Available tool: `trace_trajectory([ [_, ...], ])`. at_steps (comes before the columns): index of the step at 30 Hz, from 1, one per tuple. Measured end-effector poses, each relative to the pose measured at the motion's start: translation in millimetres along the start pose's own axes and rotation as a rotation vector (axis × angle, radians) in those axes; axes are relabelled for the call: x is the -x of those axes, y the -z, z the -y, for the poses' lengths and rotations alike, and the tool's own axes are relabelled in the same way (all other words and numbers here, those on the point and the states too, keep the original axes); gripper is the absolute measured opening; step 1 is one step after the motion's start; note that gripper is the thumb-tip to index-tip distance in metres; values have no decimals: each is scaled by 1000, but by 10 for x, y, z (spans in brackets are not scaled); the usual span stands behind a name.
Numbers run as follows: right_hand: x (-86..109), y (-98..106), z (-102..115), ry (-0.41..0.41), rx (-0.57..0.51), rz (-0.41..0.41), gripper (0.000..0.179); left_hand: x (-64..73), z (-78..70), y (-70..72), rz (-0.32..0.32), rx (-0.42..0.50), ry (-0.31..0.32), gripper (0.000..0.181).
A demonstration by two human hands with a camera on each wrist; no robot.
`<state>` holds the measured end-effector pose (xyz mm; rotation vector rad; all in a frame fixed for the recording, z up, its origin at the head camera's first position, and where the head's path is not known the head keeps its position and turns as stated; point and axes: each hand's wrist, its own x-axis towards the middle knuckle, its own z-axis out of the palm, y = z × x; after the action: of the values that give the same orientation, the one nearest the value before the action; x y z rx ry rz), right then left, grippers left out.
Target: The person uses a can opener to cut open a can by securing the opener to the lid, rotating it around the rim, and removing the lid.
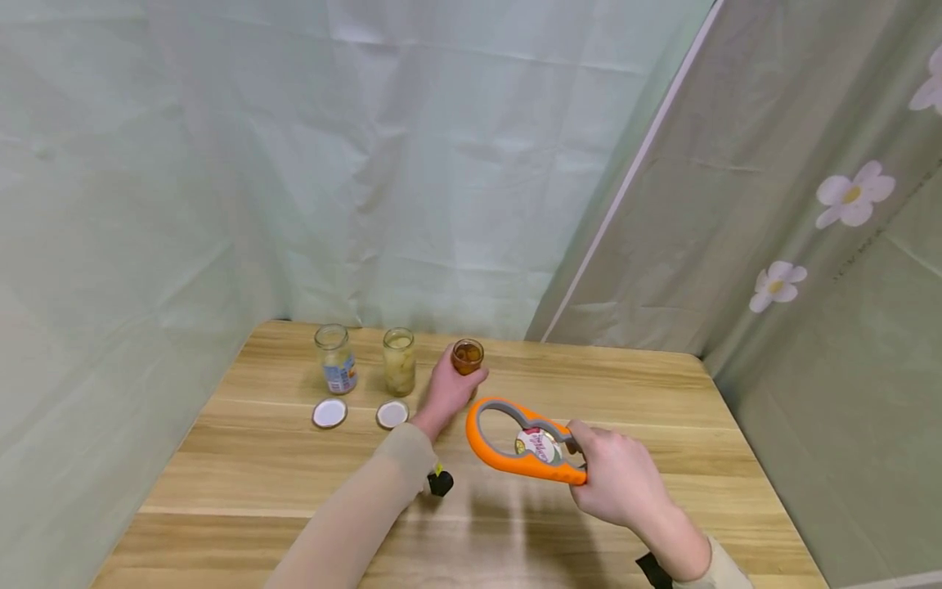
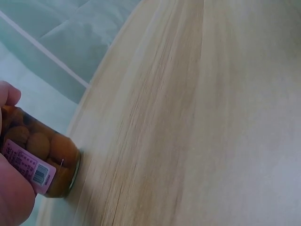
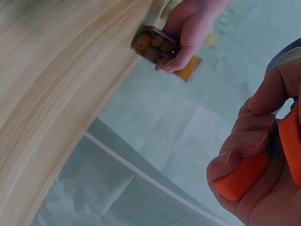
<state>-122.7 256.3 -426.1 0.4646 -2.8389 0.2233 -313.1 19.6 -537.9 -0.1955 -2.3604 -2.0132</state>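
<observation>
My left hand (image 1: 450, 384) grips a glass jar of round amber fruit (image 1: 468, 355) near the table's back edge. No lid covers its mouth. Its pink barcode label (image 2: 28, 167) shows in the left wrist view. In front and to the right, my right hand (image 1: 621, 474) holds an orange jar opener (image 1: 482, 446) by its handles, fingers curled round them in the right wrist view. A printed lid (image 1: 540, 444), white and red, shows inside the opener's grey-lined opening; whether it is clamped there I cannot tell.
Left of my left hand stand an uncovered jar of pale pieces (image 1: 400, 366) and an uncovered jar with a blue label (image 1: 336, 360). Two lids, a left one (image 1: 329, 413) and a right one (image 1: 392, 414), lie before them on the wooden table (image 1: 243, 466). Curtains (image 1: 441, 204) hang behind.
</observation>
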Motion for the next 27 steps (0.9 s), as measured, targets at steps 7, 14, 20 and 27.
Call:
trace_trajectory([
  [7, 17, 14, 2, 1, -8, 7, 38, -64, 35, 6, 36, -24, -3, 57],
  [14, 24, 34, -1, -2, -12, 23, 37, -81, 14, 31, 71, -48, -11, 58],
  [20, 32, 47, -14, 5, 0, 15, 37, -102, 5, 36, 74, -68, -23, 60],
  [27, 71, 52, -13, 6, 6, 13, 37, -95, 16, 22, 96, -71, -7, 61],
])
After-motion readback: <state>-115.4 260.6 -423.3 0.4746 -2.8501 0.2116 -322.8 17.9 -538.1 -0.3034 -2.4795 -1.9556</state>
